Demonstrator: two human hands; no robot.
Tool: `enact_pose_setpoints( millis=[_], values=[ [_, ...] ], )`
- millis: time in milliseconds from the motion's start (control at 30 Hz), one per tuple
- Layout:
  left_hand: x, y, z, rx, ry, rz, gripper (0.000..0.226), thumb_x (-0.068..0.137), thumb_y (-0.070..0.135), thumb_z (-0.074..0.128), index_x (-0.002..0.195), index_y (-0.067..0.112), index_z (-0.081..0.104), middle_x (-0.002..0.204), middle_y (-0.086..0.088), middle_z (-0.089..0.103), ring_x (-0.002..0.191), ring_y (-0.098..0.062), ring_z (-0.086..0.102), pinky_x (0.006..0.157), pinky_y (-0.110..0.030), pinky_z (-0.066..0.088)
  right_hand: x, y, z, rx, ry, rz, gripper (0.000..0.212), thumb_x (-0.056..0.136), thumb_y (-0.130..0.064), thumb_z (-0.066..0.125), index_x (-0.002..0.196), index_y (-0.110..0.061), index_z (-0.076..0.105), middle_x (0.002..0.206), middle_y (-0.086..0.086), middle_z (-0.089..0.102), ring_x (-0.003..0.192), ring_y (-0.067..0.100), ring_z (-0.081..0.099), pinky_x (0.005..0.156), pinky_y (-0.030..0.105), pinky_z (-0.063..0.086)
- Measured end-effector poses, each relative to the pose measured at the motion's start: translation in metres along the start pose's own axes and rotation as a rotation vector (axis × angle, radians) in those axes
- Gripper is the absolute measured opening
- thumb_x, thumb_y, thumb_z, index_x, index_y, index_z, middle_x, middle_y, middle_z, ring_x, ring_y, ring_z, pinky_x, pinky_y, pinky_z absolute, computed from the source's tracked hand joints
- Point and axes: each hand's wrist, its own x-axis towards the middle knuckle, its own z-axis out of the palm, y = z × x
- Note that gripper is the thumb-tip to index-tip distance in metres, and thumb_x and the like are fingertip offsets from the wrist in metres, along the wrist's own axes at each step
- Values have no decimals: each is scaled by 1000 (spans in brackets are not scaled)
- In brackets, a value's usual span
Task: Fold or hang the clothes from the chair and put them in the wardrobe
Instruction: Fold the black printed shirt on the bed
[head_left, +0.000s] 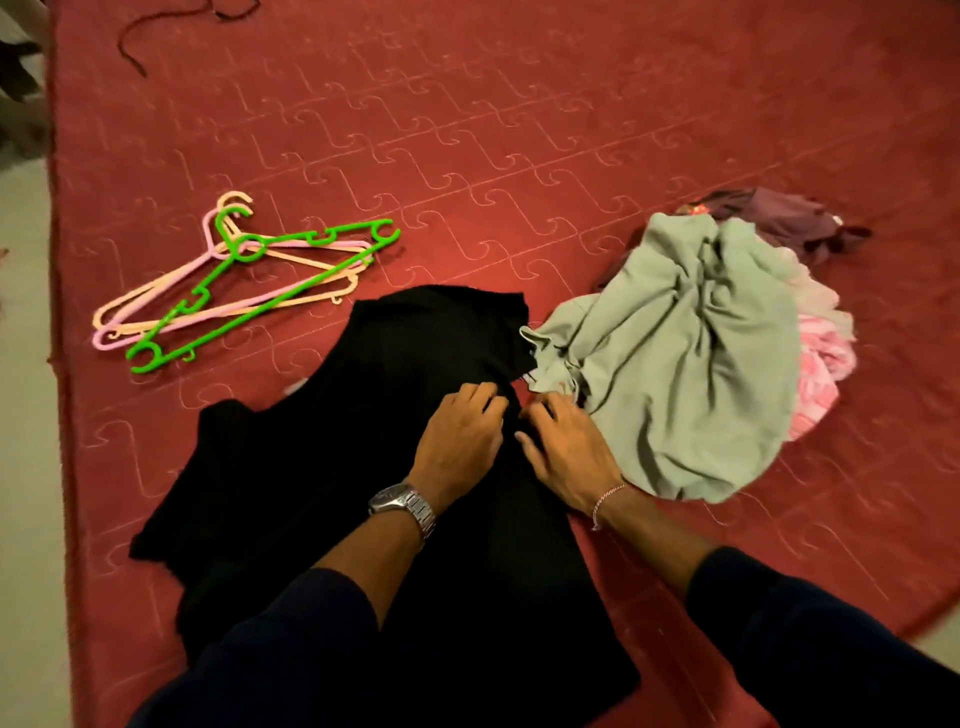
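While my left hand (457, 436) and right hand (566, 447) pinch the flat black cotton garment (332, 467) at centre, the crumpled grey-green cloth heap (680, 358) at three o'clock, touching it, may get dragged along.

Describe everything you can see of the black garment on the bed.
The black garment is dark, matte cloth, spread mostly flat on the red bedspread, with a curved cut-out along its left edge. Its near end runs under the person's arms toward the bottom of the view. Both hands rest on its middle: the left hand and right hand have fingers curled into the fabric, seemingly pinching it. Its far right edge touches the grey-green garment. The hangers lie apart from it, to the left.
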Motion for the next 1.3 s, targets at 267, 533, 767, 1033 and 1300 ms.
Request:
enact_pose_setpoints(
  millis=[267,533,767,1033,1300],
  values=[
    [-35,65,3,64,-211,234,40,82,16,73,121,24,68,133,-6,60,98,-23,59,69,-34,49,-95,-4,-23,314,-446,506,42,70,-62,79,74,-25,60,70,-10,64,70,11,61,64,29,46],
    [-46,106,1,126,-211,200,19,84,15,76,98,20,66,93,2,62,74,-17,55,55,-29,45,-168,17,-43,718,-711,668,28,89,-30,76,88,-14,53,60,5,65,53,17,60,57,27,51],
    [-41,153,20,55,-178,70,20,81,4,72,96,12,62,93,-6,57,74,-23,54,50,-34,44,-220,38,-40,728,-472,823,21,93,-20,71,86,-13,53,59,-1,57,44,10,55,47,27,49],
    [-66,144,0,-246,-176,-101,35,100,11,53,135,9,50,137,-6,49,112,-21,54,79,-37,56,-207,17,-48,129,-389,578,43,88,-32,70,115,-16,41,110,8,60,101,32,62,74,37,46],
    [-117,35,-57,-234,-31,-487,31,101,24,54,130,13,53,128,-3,56,114,-21,55,89,-39,52,-117,-58,-41,291,-139,198,23,90,-24,68,107,-16,54,102,2,55,91,25,58,75,35,45]
  ],
)
